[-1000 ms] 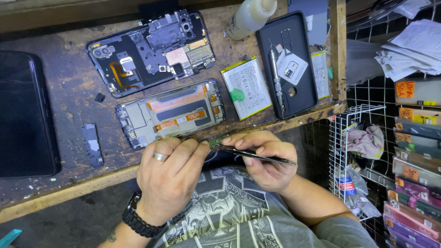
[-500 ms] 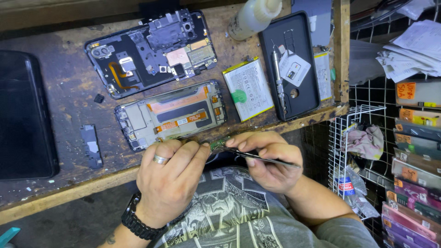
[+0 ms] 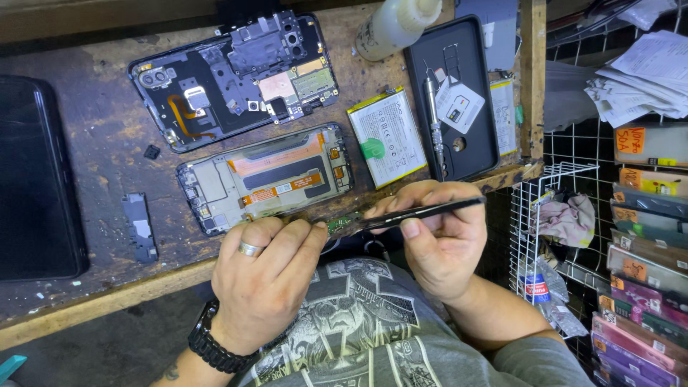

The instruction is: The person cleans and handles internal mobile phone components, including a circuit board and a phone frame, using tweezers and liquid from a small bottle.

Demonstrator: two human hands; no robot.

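A person sits at a worn wooden worktop (image 3: 86, 143) and works on a very small phone part. The right hand (image 3: 441, 240) grips a pair of thin black tweezers (image 3: 423, 213), with the thumb pressed under them and the fingers on top. The tips of the tweezers point left and touch a little green circuit board (image 3: 342, 224). The left hand (image 3: 269, 276), which wears a silver ring, is curled with its fingertips pinching that same little board. So the board is held up between the two hands, just past the near edge of the worktop and above the person's lap.

A lot of taking apart looks done. Two phones lie open on the worktop. The far one is a dark phone body (image 3: 233, 75) with its small metal parts showing. The near one is a phone frame (image 3: 265, 178) with orange strips inside, and it sits just beside the left hand. A white battery (image 3: 387, 136) is out and lies apart, near a black back cover (image 3: 459, 93) with a screwdriver (image 3: 434, 122) resting in it. A white bottle (image 3: 394, 25) stands at the far edge. A small grey piece (image 3: 138, 226) lies alone to the left.

Nothing looks put back yet. Both phones are open, and the battery and cover are off.
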